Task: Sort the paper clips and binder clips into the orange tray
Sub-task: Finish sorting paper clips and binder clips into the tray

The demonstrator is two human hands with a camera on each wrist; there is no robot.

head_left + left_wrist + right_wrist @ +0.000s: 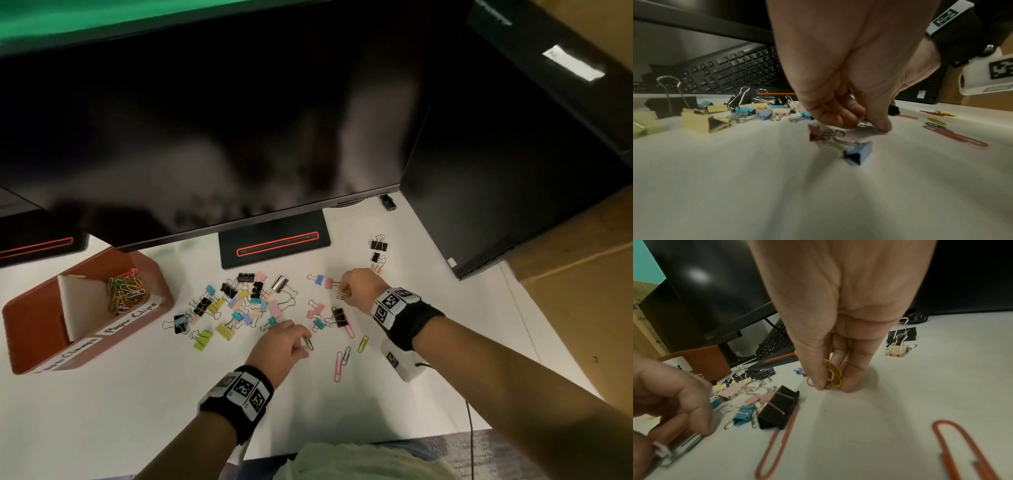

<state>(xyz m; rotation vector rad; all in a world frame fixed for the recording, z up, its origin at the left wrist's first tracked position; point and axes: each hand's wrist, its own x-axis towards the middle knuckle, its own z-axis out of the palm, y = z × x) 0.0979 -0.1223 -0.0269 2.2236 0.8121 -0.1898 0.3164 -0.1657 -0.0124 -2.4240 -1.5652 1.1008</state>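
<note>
A: On the white table (102,411), right of the binder clips (239,301), the right hand (359,284) pinches yellow paper clips (833,374); the left hand (284,342) pinches a silver one (308,343).

B: Gathering, then. Next?

A: Carrying them to the orange tray (34,329), far left. The clip pile lies between; pink paper clips (339,365) remain near.

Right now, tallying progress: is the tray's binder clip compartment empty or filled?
Empty: the orange tray shows bare floor there; only paper clips fill the other side.

Bare table (113,404) open along the near edge, scattered binder clips (236,308) crowding the middle, low monitor (205,137) overhanging the far side and tray (20,342)
</note>
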